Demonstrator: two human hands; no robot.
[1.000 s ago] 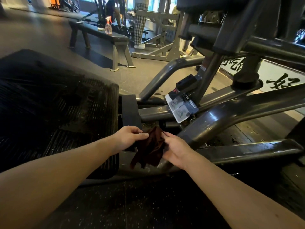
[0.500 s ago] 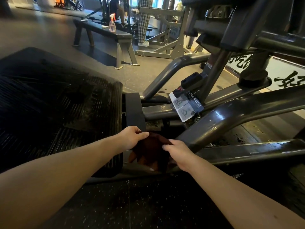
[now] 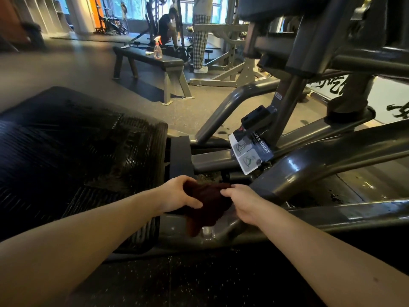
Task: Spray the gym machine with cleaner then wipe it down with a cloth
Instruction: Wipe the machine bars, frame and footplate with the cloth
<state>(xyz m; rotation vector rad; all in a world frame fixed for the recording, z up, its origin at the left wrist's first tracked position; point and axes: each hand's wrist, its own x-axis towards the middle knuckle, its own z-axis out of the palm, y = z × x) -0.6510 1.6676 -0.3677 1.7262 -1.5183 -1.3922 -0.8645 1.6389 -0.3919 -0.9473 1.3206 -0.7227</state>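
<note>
Low over the gym machine (image 3: 309,165), you reached both forearms forward: your left hand (image 3: 179,194) and right hand (image 3: 244,201) each kept a clenched grip on the dark cloth (image 3: 207,207), bunched between them just above the frame's lower bar.

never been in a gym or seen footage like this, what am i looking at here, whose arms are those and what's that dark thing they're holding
The picture comes from a camera worn on a person's head, looking forward and down, so the arms are the wearer's own. The left hand and right hand both grip a dark cloth, bunched between them. It hangs just above the grey metal frame of a squat machine; its label reads "SUPER SQUAT". The black ribbed slab at left is the footplate. Farther back, a spray bottle stands on a bench. Other people stand in the distance.
</note>
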